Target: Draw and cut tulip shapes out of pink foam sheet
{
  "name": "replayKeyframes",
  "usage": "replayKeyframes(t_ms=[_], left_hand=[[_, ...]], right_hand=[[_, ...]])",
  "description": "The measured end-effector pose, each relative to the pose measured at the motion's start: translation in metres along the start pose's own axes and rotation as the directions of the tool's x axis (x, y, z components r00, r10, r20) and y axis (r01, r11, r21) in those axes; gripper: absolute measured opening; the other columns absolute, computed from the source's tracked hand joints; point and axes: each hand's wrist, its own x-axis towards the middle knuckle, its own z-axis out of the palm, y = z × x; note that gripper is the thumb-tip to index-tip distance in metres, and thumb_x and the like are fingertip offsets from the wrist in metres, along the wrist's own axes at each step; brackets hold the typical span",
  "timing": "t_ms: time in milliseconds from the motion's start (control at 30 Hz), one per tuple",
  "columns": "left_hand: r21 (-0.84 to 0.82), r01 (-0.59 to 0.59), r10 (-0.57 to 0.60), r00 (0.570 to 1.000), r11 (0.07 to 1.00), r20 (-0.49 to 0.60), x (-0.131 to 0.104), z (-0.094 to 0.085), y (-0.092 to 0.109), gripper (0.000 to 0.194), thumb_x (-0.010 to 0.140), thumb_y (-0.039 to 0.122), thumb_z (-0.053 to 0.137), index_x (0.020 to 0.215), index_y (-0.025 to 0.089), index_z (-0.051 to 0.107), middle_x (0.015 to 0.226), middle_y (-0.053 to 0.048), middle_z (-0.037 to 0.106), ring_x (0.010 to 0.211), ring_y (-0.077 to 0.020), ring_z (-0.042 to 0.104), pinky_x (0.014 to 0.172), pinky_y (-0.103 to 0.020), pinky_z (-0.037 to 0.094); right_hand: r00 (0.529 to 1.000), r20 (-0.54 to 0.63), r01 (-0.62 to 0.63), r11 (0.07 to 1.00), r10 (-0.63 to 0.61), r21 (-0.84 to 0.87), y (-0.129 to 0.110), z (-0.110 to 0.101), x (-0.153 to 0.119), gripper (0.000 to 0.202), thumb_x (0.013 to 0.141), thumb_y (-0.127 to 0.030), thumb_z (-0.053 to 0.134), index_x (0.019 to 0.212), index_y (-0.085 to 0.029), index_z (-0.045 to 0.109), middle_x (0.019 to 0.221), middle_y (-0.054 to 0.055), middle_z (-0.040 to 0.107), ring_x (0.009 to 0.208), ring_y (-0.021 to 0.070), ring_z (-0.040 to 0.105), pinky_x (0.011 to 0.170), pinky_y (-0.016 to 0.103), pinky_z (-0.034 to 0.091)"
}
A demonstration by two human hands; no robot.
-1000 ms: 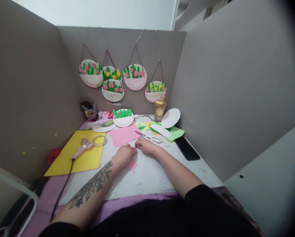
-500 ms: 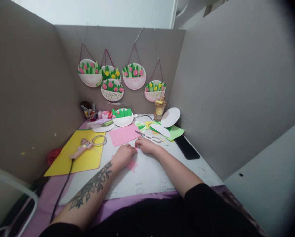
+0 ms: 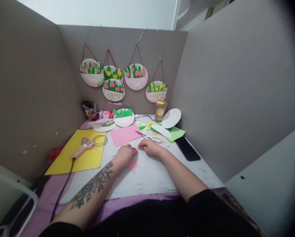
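My left hand [image 3: 125,154] rests on the white table mat, fingers together, its fingertips on a small pink paper piece [image 3: 137,149]. From the other side, my right hand [image 3: 149,146] has its fingers curled, with its fingertips at the right edge of that same piece. Pink paper scraps [image 3: 133,166] lie just below my left hand, partly covered by it. Behind the hands is a pink sheet [image 3: 125,135], and white-handled scissors [image 3: 155,139] lie half open beyond my right hand.
A glue gun [image 3: 82,148] lies on a yellow sheet [image 3: 93,158] at left, its cord running forward. A phone [image 3: 187,148], paper plates [image 3: 171,118], green paper and a cup [image 3: 160,112] are at right. Decorated plates [image 3: 136,82] hang behind.
My right hand has shifted slightly right, its fingertips drawing away from my left hand and uncovering more of the small pink piece. The whole view has shifted a little.
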Motion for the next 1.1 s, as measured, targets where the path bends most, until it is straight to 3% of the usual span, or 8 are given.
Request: replayKeyframes(t_ms=[167,333,467,767,967,1100], left_hand=[[-0.032,0.020,-0.019,0.999,0.999,0.035,0.000,-0.001,0.001,0.019,0.083,0.012,0.045,0.081,0.018,0.062,0.082,-0.006,0.065,0.080,-0.0203,0.052,0.075,-0.031,0.038],[-0.132,0.295,-0.291,0.955,0.946,0.052,-0.001,0.005,-0.005,0.027,0.080,0.010,0.041,0.103,0.019,0.053,0.090,-0.008,0.062,0.079,-0.0201,0.058,0.065,-0.028,0.039],[-0.208,0.331,-0.323,0.944,0.921,0.072,-0.003,0.009,-0.010,0.027,0.079,0.008,0.040,0.101,0.020,0.048,0.094,-0.007,0.062,0.084,-0.0196,0.059,0.067,-0.026,0.040],[0.043,0.201,-0.203,0.977,0.979,0.071,-0.002,0.000,-0.002,0.027,0.084,0.015,0.039,0.103,0.019,0.057,0.086,-0.009,0.059,0.079,-0.0211,0.056,0.068,-0.029,0.038],[-0.025,-0.009,0.011,0.997,1.000,0.079,-0.001,0.001,-0.007,0.021,0.081,0.011,0.043,0.085,0.019,0.062,0.084,-0.006,0.064,0.079,-0.0200,0.051,0.076,-0.032,0.037],[-0.046,-0.042,0.045,0.997,0.998,0.064,-0.001,0.002,-0.008,0.020,0.082,0.010,0.042,0.083,0.018,0.061,0.087,-0.005,0.065,0.077,-0.0193,0.049,0.078,-0.033,0.037]], right_hand=[[0.992,0.106,0.083,0.994,-0.075,-0.077,-0.008,-0.006,-0.002,0.033,0.075,-0.004,0.050,0.094,-0.017,0.073,0.102,0.007,0.066,0.093,0.0179,0.059,0.087,0.028,0.042],[0.987,0.150,0.080,0.991,-0.063,-0.104,-0.010,-0.009,0.000,0.031,0.075,-0.004,0.051,0.092,-0.018,0.073,0.105,0.007,0.065,0.093,0.0183,0.059,0.087,0.028,0.042],[0.985,0.157,0.087,0.992,-0.072,-0.096,-0.008,-0.009,0.000,0.029,0.076,-0.006,0.052,0.092,-0.018,0.073,0.105,0.008,0.065,0.092,0.0184,0.059,0.086,0.028,0.042],[0.984,0.148,0.121,0.981,-0.098,-0.150,-0.009,-0.009,0.000,0.028,0.079,-0.009,0.053,0.094,-0.019,0.074,0.104,0.007,0.065,0.090,0.0178,0.059,0.084,0.027,0.041],[0.979,0.155,0.160,0.970,-0.133,-0.180,-0.009,-0.008,-0.001,0.024,0.082,-0.013,0.053,0.093,-0.018,0.073,0.101,0.009,0.066,0.086,0.0180,0.059,0.079,0.027,0.041],[0.970,0.155,0.220,0.951,-0.189,-0.216,-0.009,-0.005,-0.002,0.022,0.084,-0.016,0.051,0.086,-0.017,0.073,0.097,0.009,0.067,0.086,0.0185,0.058,0.078,0.027,0.040]])
